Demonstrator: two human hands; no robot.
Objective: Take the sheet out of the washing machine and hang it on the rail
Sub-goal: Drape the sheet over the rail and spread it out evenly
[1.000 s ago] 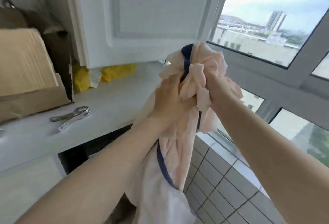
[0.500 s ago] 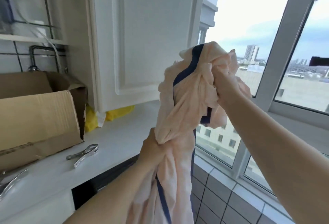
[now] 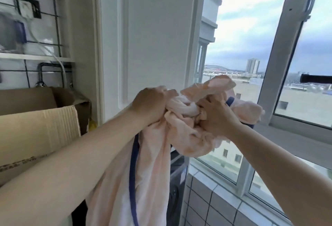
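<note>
The sheet [image 3: 154, 154] is pale peach with a dark blue trim. It is bunched and twisted at chest height, and its tail hangs down toward the floor. My left hand [image 3: 150, 103] grips the bunch on the left side. My right hand [image 3: 215, 116] grips the crumpled top part on the right. The two hands are close together, with a twisted rope of cloth between them. A dark bar [image 3: 316, 78] shows at the right edge outside the window; I cannot tell if it is the rail. The washing machine [image 3: 177, 180] shows as a dark front behind the hanging cloth.
A white cabinet door [image 3: 152, 37] stands right behind the hands. An open cardboard box [image 3: 36, 132] sits at the left. The window frame [image 3: 282, 60] and sill run along the right, with tiled wall [image 3: 206, 204] under them.
The view has tilted upward. My left hand rose from low on the sheet to level with my right hand. The bunched top now sits lower and spreads to the right.
</note>
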